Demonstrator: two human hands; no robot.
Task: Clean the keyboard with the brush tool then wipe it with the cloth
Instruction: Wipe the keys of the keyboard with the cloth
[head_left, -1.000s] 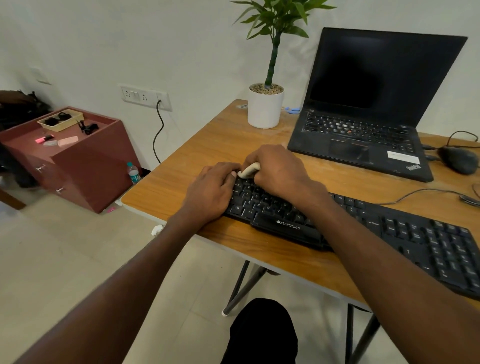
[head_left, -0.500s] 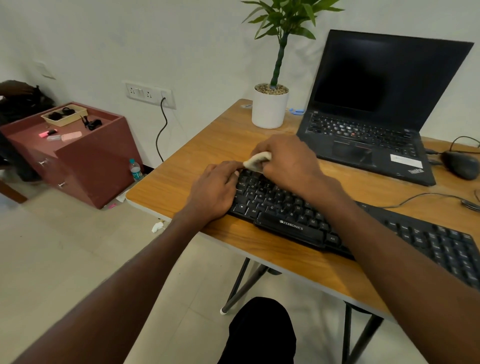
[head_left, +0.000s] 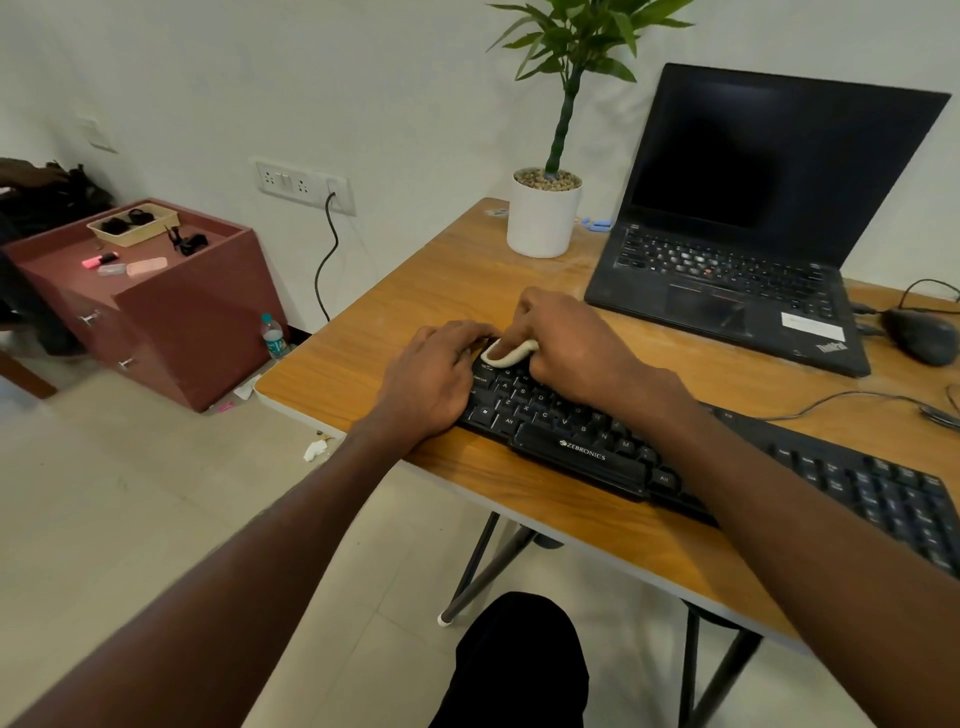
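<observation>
Cream cloth (head_left: 503, 354) sits bunched on the far-left corner of the black keyboard (head_left: 587, 447), the right hand (head_left: 569, 345) clamped on it with curled fingers; wiping looks under way, most keys left; the left hand (head_left: 434, 379) lies flat, steadying that end; one cloth, one keyboard, no brush visible.
</observation>
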